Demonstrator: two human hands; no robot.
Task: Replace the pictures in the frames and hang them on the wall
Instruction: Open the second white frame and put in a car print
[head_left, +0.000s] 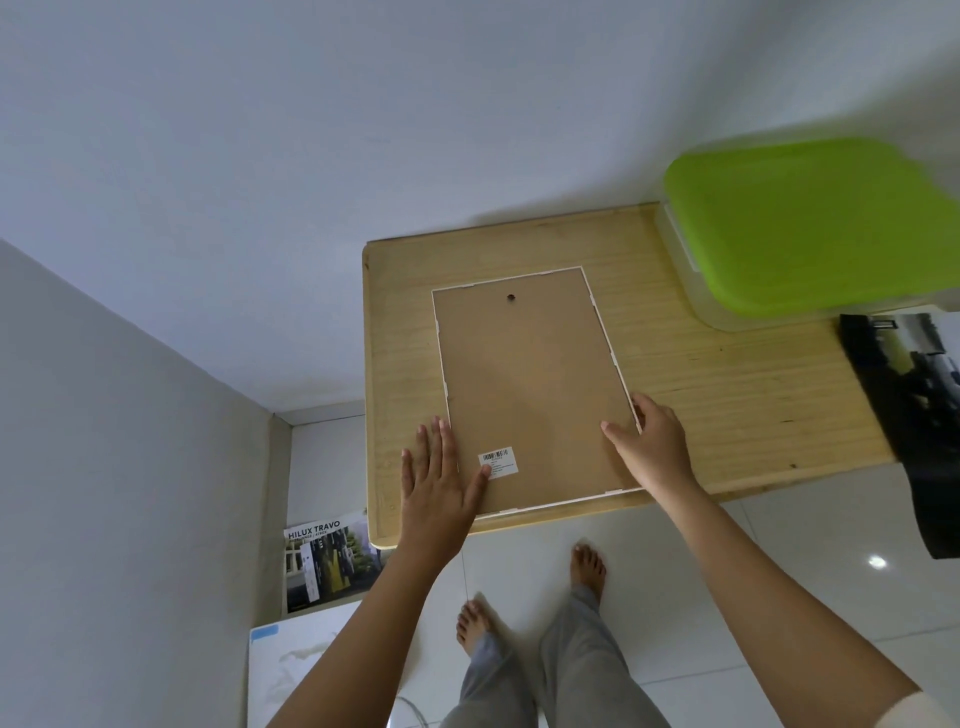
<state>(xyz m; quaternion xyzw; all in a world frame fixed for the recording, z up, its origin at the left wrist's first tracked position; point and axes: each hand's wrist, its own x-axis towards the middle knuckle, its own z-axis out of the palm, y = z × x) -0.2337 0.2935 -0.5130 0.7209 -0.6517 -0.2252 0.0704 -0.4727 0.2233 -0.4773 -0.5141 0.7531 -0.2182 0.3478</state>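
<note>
Frame (530, 384) lay face down on table (727, 405), backing up, long axis running away from the person. Left hand (441, 483) lay flat, fingers straight, on the frame's near-left corner. Right hand (649, 447) was at the near-right corner, fingers bent at the rim; gripping or resting, could not tell. Both hands equally near. Green-lidded box (810, 228), far right of frame, was closed; contents hidden.

Frame (530, 384) lies back-up on table (727, 395). Left hand (441, 483) is on its near-left corner & right hand (654, 447) on its near-right edge. Box (810, 223) sits at table's far right. Picture (904, 395) hangs off the right end. Poster (327, 566) is on the floor, left of table.
</note>
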